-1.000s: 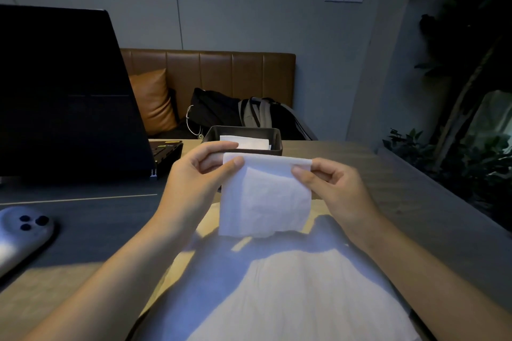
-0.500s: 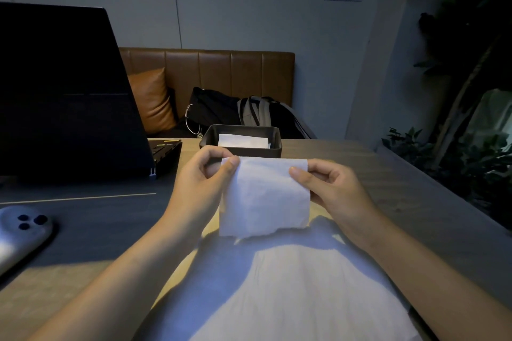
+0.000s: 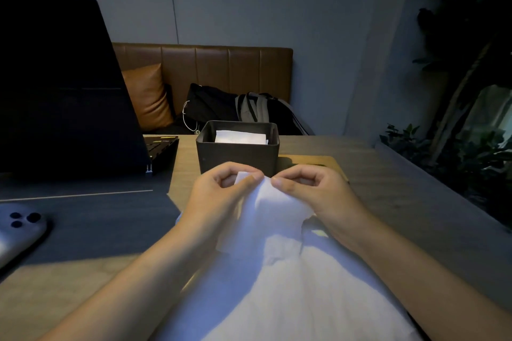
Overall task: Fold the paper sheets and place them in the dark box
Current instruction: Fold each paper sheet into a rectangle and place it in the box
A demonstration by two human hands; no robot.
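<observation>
Your counter (image 3: pixel 388 174) is a wood-grain top, with a dark mat (image 3: pixel 97 219) covering its left part. On the mat you have an open laptop (image 3: pixel 61 91) at the back and a phone (image 3: pixel 19 232) lying face down near the left edge. The dark box (image 3: pixel 238 155) stands on the bare wood ahead of you, and white paper sheets (image 3: pixel 291 299) lie spread on the near edge.

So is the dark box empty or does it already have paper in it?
Not empty. The dark box already holds white folded paper, visible just below its rim.
</observation>
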